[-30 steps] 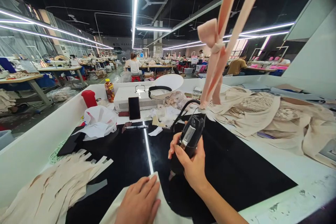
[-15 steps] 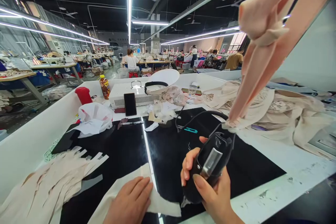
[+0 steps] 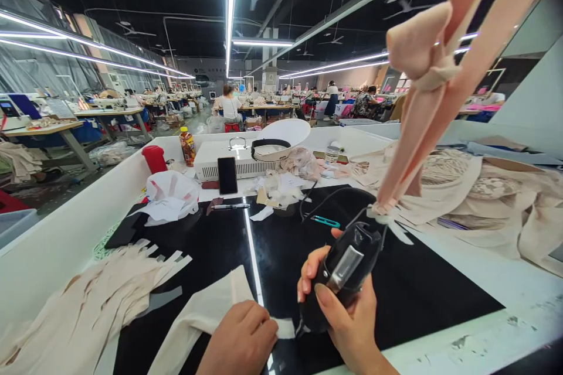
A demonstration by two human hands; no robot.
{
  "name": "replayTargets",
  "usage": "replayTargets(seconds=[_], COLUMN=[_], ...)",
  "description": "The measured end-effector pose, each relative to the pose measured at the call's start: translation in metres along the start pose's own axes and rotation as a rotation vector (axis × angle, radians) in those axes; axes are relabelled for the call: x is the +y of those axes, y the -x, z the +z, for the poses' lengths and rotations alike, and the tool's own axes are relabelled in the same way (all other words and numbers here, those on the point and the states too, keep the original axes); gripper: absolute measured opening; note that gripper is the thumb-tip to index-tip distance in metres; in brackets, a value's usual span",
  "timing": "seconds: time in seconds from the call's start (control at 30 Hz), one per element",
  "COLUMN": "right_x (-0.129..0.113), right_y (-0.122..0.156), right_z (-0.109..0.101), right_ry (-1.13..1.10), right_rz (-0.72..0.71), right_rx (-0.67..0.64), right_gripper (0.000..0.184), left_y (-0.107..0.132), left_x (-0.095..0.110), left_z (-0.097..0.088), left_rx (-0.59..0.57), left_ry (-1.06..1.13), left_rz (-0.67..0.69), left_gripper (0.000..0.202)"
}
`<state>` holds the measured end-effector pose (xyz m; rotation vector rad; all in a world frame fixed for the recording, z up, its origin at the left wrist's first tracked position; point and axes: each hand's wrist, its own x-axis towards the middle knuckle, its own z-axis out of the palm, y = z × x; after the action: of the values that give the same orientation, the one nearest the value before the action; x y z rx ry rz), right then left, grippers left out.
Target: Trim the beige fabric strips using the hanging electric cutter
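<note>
My right hand [image 3: 345, 310] is wrapped around a black corded hand-held power tool [image 3: 360, 246] with a silver plate on its side. The tool's lower end points down at a narrow end of a cream fabric piece [image 3: 220, 296] on the black board. With curled fingers, my left hand [image 3: 241, 337] grips that fabric close to the tool's tip; the fingertips are partly hidden. A knotted pink fabric strap [image 3: 422, 105] runs from above down to the top of the tool.
A pile of cream fabric strips [image 3: 88, 299] lies at left. Beyond are a teal thread snipper [image 3: 325, 221], a pen [image 3: 229, 207], a phone [image 3: 227, 176] and a white vented box [image 3: 206, 158]. More cream fabric [image 3: 497, 199] is heaped at right. People sit at sewing tables farther back.
My left hand has gone from lying flat on the fabric to curled around it, slightly right and nearer the tool. The fabric is now bunched and lifted. The view has turned slightly left.
</note>
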<state>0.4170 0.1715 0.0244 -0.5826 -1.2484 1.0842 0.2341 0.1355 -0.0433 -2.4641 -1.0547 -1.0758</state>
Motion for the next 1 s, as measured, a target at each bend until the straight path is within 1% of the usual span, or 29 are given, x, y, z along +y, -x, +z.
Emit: replayTargets(seconds=[0.03, 0.07, 0.17, 0.27, 0.37, 0.5, 0.7, 0.83, 1.0], right_x=[0.001, 0.002, 0.005, 0.006, 0.006, 0.005, 0.005, 0.009, 0.013], right_y=[0.0, 0.0, 0.001, 0.0, -0.001, -0.001, 0.0, 0.002, 0.003], right_z=[0.001, 0.002, 0.003, 0.003, 0.003, 0.003, 0.003, 0.0, -0.006], right_ry=[-0.003, -0.003, 0.009, 0.021, 0.026, 0.053, 0.032, 0.029, 0.057], right_rz=[0.004, 0.006, 0.001, -0.008, -0.022, -0.03, -0.035, -0.065, -0.076], right_rx=[-0.003, -0.005, -0.017, -0.013, -0.013, -0.017, -0.02, -0.025, -0.074], right_gripper=[0.084, 0.083, 0.081, 0.084, 0.085, 0.088, 0.083, 0.082, 0.075], left_y=[0.0, -0.001, -0.001, -0.002, -0.002, -0.002, -0.002, -0.003, 0.0], left_x=[0.001, 0.002, 0.003, 0.003, 0.002, 0.0, -0.001, 0.001, 0.001], left_z=[0.006, 0.011, 0.024, 0.029, 0.031, 0.031, 0.028, 0.024, 0.029], left_rx=[0.024, 0.021, -0.03, -0.023, -0.025, -0.01, -0.012, -0.001, 0.037], left_ry=[0.018, 0.031, 0.042, 0.021, 0.019, -0.004, 0.009, -0.01, -0.045], left_rz=[0.011, 0.021, 0.03, 0.035, 0.045, 0.055, 0.037, 0.077, 0.11], left_gripper=[0.029, 0.026, 0.017, 0.02, 0.021, 0.019, 0.014, 0.012, 0.013])
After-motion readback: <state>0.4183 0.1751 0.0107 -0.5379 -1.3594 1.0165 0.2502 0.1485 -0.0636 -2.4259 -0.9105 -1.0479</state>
